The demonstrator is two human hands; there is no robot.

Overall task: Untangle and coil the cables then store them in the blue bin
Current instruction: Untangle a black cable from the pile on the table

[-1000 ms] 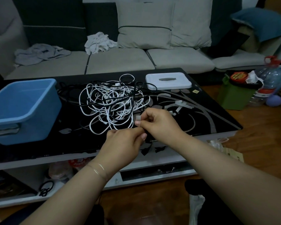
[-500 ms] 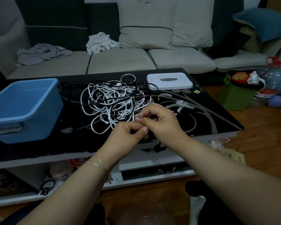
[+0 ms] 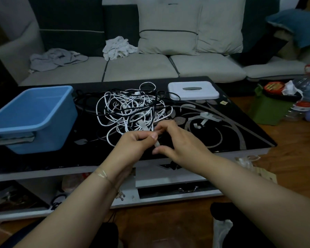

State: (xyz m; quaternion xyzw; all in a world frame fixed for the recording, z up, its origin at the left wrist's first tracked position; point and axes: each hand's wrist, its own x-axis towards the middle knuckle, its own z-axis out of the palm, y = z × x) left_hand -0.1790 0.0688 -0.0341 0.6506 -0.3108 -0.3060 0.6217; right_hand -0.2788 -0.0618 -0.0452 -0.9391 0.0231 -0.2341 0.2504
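Both hands meet above the table's near edge: the left hand (image 3: pixel 132 145) pinches a white cable end, the right hand (image 3: pixel 177 142) has fingers curled beside it, its hold unclear. Behind them the black-and-white cable tangle (image 3: pixel 132 110) lies on the black table (image 3: pixel 240 133), right of the blue bin (image 3: pixel 32 115).

Two hands are showing, the left hand (image 3: pixel 132 145) and the right hand (image 3: pixel 179 142). One tangle of cables (image 3: pixel 131 108) is lying on one black table (image 3: pixel 240 133); how many cables are inside it, I cannot tell. One blue bin (image 3: pixel 32 113) and one white lid (image 3: pixel 193 90) are standing there too. Behind, one sofa (image 3: pixel 141 68) is carrying two pale cushions (image 3: pixel 168 29) and two crumpled cloths (image 3: pixel 57 57).
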